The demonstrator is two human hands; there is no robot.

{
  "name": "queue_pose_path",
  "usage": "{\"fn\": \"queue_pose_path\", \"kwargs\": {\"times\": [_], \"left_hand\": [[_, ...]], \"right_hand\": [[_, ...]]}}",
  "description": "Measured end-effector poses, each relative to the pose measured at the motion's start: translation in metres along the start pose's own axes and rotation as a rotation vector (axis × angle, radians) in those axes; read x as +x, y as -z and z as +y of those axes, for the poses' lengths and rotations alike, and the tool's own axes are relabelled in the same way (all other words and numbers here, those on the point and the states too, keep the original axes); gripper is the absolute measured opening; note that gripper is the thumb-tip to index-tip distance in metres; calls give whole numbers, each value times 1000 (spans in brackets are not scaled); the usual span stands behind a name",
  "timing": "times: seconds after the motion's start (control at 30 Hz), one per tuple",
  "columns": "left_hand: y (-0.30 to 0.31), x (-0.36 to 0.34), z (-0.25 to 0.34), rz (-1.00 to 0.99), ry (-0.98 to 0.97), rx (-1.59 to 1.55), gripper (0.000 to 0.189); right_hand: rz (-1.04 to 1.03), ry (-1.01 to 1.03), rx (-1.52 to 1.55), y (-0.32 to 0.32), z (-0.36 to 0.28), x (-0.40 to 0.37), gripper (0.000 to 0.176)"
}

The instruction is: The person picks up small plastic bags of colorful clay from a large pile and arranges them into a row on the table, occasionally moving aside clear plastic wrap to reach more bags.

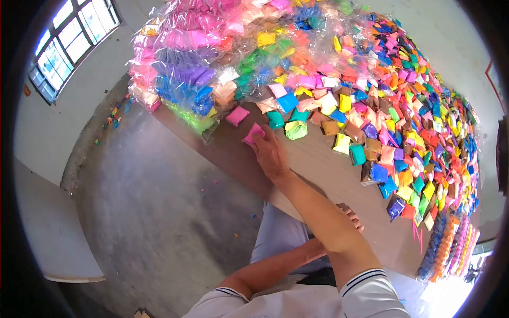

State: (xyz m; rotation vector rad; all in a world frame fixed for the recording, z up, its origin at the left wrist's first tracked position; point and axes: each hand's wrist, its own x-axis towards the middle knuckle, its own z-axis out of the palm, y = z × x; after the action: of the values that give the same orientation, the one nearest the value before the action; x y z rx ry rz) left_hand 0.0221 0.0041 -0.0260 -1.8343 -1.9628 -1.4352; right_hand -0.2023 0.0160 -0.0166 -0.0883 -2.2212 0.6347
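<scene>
Bright daylight from the window (71, 40) upper left, heavy fisheye curvature, black vignetted corners, overexposed patch lower right.

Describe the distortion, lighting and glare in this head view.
Head view: strong fisheye bends the table, dark rim around; daylight blows out the window; glare glints on the bagged packets; the right hand on the pink packet is sharp.

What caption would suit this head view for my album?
Right hand on a pink packet, on a table heaped with colourful packets; left hand at the near edge.
</scene>
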Motion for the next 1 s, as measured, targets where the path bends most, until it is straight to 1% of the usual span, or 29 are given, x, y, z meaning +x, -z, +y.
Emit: {"fn": "queue_pose_path", "kwargs": {"times": [0.07, 0.17, 0.33, 0.43, 0.53, 0.63, 0.67, 0.73, 0.77, 0.8, 0.83, 0.87, 0.93, 1.0], "left_hand": [[7, 5, 4, 4, 34, -48, 21], [20, 10, 7, 8, 9, -63, 21], [22, 12, 6, -5, -4, -10, 21], [19, 10, 4, -19, -7, -28, 21], [19, 10, 4, -42, 11, -61, 21], [22, 10, 3, -13, 48, -100, 21], [22, 14, 3, 4, 53, -120, 21], [28, 17, -1, -67, -10, -117, 20], [29, 20, -4, -109, -66, -135, 19], [28, 24, -4, -64, -68, -169, 18], [26, 26, -4, -23, -65, -211, 17], [24, 27, -7, -10, -57, -255, 17], [23, 32, -1, 50, -59, -251, 19], [27, 33, 8, -20, -5, -221, 16]], "right_hand": [[-10, 4, -5, -1, 3, 7, 17], [-73, -30, -1, -17, 14, 11, 13], [-123, -90, -3, -28, 17, 25, 7], [-165, -112, -76, -29, 12, 29, 7], [-148, -91, -88, -30, 10, 31, 14], [-241, -169, -70, -27, 6, 31, 10], [-226, -129, -92, -34, 9, 29, 11], [-180, -69, -178, -50, 20, 23, 13], [-186, -53, -188, -46, 20, 25, 16], [-189, -50, -216, -45, 21, 23, 18], [-192, -247, -106, -62, 30, 18, 19], [-93, -272, -78, -38, 16, 24, 16], [186, -225, 133, -19, 7, 19, 9], [159, -165, 134, -16, 7, 6, 6]]}}
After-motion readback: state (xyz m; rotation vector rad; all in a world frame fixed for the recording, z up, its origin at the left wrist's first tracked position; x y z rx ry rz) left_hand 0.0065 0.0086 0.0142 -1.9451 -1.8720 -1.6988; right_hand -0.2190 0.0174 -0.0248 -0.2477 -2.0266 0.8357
